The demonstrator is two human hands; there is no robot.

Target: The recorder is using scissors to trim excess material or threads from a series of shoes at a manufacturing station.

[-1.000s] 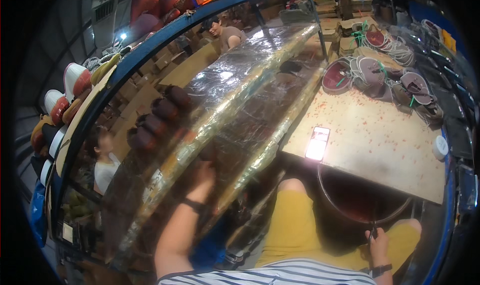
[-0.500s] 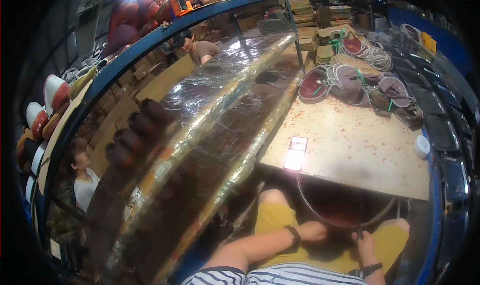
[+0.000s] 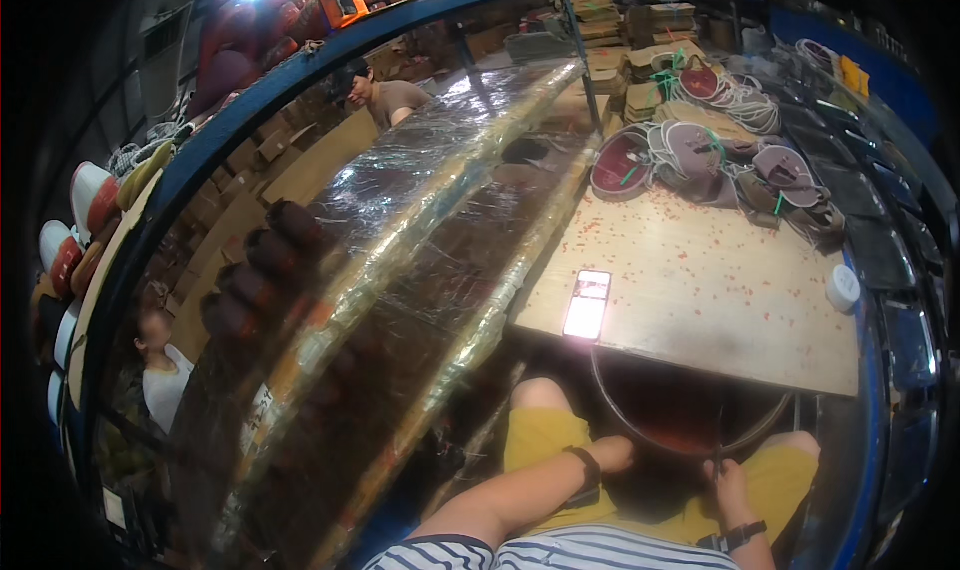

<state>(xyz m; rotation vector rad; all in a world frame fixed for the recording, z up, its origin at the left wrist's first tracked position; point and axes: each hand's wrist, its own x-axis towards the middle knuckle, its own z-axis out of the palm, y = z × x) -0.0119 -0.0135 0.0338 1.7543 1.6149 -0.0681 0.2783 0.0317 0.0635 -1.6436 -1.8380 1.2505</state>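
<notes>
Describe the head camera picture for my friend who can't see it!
A seated person's right hand holds a dark object; the left hand is near a round tub. Ahead, a wooden table bears a glowing phone, reddish bits and shoe pieces.

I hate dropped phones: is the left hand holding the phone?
No, the phone lies on the wooden table, apart from the left hand.

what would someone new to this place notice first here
Probably the glowing phone, lying by the near left corner of the pale wooden board. Next, the shiny plastic sheeting left of that board and the grey and maroon shoe parts heaped at its far end. Low in the view, the right hand grips a small dark object.
</notes>
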